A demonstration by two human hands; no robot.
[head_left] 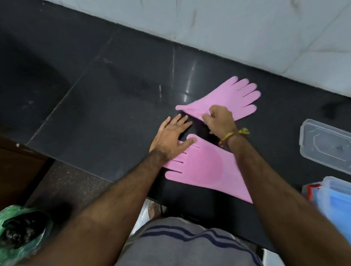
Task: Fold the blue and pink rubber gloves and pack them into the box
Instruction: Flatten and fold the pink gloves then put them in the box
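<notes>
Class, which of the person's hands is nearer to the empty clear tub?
Right. The right hand grips the far pink glove, closer to the tub; the left hand lies flat farther away.

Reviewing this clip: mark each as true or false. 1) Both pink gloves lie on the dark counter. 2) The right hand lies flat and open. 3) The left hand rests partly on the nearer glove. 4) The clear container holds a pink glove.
1) True: the far pink glove and the near pink glove lie on the dark counter.
2) False: the right hand pinches the far glove's cuff.
3) True: the left hand lies flat, thumb on that glove's fingers.
4) False: the clear container holds no glove.
</notes>
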